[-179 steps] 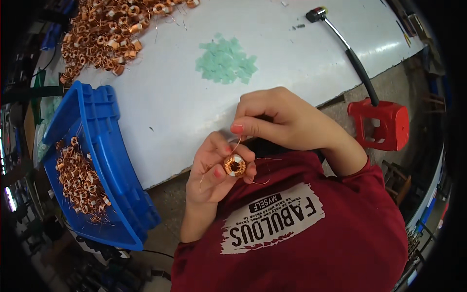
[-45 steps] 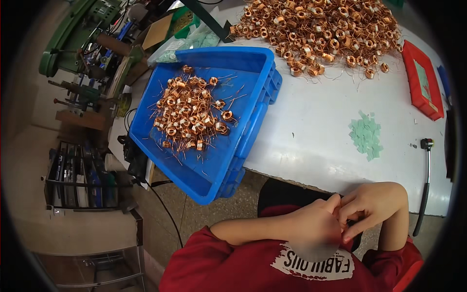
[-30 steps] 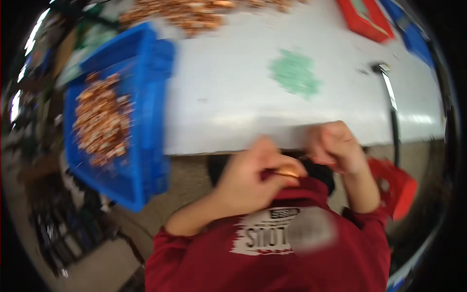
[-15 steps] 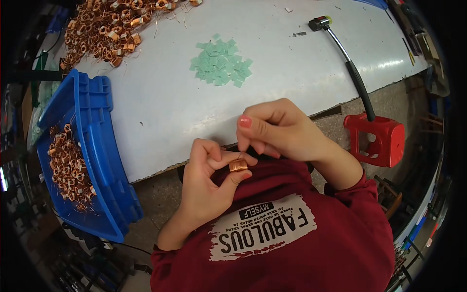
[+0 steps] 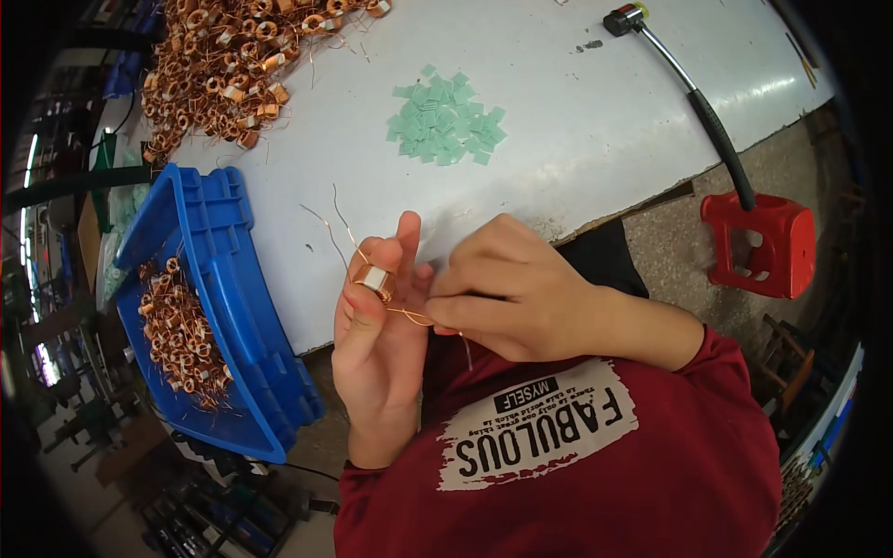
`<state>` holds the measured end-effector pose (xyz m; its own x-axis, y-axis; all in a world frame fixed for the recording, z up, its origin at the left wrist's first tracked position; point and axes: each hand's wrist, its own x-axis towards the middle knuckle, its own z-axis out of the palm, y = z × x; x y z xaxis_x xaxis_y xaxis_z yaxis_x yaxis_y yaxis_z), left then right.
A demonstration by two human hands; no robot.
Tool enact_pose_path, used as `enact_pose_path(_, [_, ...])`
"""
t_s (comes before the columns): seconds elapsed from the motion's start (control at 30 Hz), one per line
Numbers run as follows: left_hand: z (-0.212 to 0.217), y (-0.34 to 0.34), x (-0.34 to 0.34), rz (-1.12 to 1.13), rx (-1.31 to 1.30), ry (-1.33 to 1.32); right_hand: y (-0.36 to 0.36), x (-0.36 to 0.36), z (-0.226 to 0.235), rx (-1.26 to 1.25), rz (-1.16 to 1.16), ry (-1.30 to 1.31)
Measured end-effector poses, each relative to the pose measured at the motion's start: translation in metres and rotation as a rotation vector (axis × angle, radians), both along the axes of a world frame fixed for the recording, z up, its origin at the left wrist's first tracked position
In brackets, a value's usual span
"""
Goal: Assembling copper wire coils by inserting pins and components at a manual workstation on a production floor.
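Bench [image 5: 577, 139] across upper frame | coil [image 5: 375, 279] mid-frame, pinched in left grip [image 5: 375, 358] | its leads [image 5: 406, 312] run lower right into right grip [image 5: 521, 298], pinched

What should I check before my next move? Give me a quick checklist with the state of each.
1. Copper coil secure in left hand: ok, pinched between thumb and fingers.
2. Lower wires gripped by right hand: cannot tell, the fingertips are hidden.
3. Upper wires apart at their tips: ok.
4. Green squares away from both hands: ok, farther back on the table.
5. Hammer fully on the table: not ok, its handle overhangs the edge.
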<state>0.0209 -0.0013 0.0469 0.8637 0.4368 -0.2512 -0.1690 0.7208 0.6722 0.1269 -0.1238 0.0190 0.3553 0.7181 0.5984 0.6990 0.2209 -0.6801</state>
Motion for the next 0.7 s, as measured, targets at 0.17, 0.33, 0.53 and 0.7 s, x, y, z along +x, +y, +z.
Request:
enact_pose_path(0.17, [-0.001, -0.001, -0.008, 0.031, -0.005, -0.002, -0.010, 0.014, -0.005, -0.044, -0.007, -0.043])
enact_pose_path(0.33, [-0.006, 0.000, -0.004, 0.094, 0.104, -0.008, -0.009, 0.010, -0.009, -0.024, 0.000, 0.009])
enact_pose_path(0.53, [-0.004, 0.001, 0.014, 0.153, 0.236, -0.045, -0.007, 0.007, -0.009, -0.031, 0.016, -0.015])
enact_pose_path(0.7, [0.029, -0.016, 0.014, 0.085, 0.531, -0.037, -0.021, 0.037, 0.031, 0.004, -0.149, -0.032])
